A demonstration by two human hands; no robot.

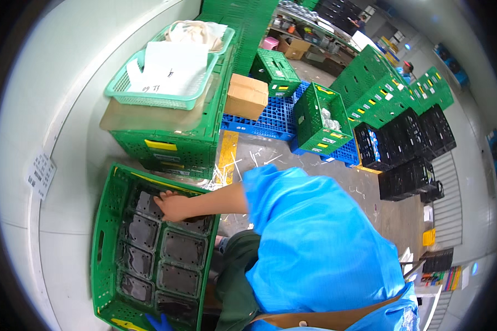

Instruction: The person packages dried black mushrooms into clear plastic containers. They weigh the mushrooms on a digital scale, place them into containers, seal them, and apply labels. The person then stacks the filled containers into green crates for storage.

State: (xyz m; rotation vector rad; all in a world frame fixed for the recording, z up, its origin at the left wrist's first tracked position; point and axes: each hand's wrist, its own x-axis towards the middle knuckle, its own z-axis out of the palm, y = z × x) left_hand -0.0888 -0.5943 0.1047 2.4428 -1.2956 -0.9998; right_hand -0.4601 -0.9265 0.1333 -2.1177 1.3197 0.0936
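Before me stands a green plastic crate [103,277] holding two rows of clear plastic punnets [141,231], dark inside and pierced with small holes. What is in them cannot be made out. My bare right hand [174,206] reaches into the far end, palm down, fingers spread over the edge of a corner punnet [148,203]. My forearm partly covers the punnet beside it [196,225]. At the bottom of the view, my left hand [159,322], in a blue glove, shows only a few fingers by the crate's near end; the rest is cut off.
Beyond stands another green crate [161,155] topped by light-green baskets [157,99] with paper. A pale wall [66,248] runs along the left. A cardboard box [247,96] and green crates rest on blue pallets [269,124]. White straps [232,165] litter the floor. Two people work far off.
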